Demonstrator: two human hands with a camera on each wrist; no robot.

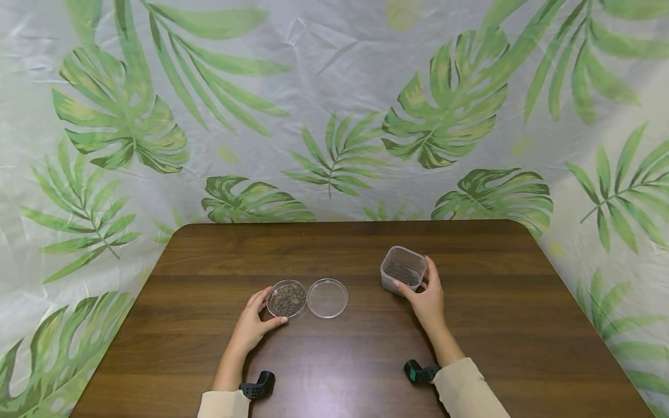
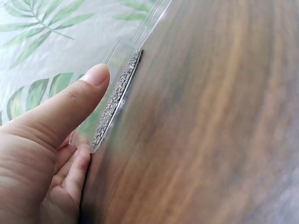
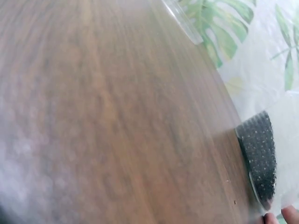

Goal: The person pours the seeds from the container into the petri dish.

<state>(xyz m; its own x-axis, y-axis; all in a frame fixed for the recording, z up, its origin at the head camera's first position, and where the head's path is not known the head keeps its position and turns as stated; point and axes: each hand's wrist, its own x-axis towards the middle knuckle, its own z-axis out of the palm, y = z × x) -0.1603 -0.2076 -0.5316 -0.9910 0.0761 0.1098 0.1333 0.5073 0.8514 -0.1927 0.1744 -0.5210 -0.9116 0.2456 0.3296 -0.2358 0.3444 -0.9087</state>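
Note:
My left hand (image 1: 250, 328) holds a clear petri dish (image 1: 287, 281) by its sides, thumb at the near side and fingers at the far left. Grey-brown coarse grains (image 1: 287, 301) cover the dish's bottom; the left wrist view shows them as a thin layer (image 2: 117, 100) behind the wall. Touching or nearly touching its right side is an empty clear round lid or dish half (image 1: 327, 298). Farther right, my right hand (image 1: 430, 299) grips a squarish translucent plastic container (image 1: 388, 283), which looks tilted. Dark granules (image 3: 258, 161) lie inside it. Only fingertips (image 3: 289, 215) show in the right wrist view.
The brown wooden table (image 1: 334, 249) has rounded far corners. Behind it and at both sides hangs a pale sheet (image 1: 340, 75) with green leaf prints. A dark strapped device sits on the left wrist (image 1: 257, 385), another on the right wrist (image 1: 420, 372).

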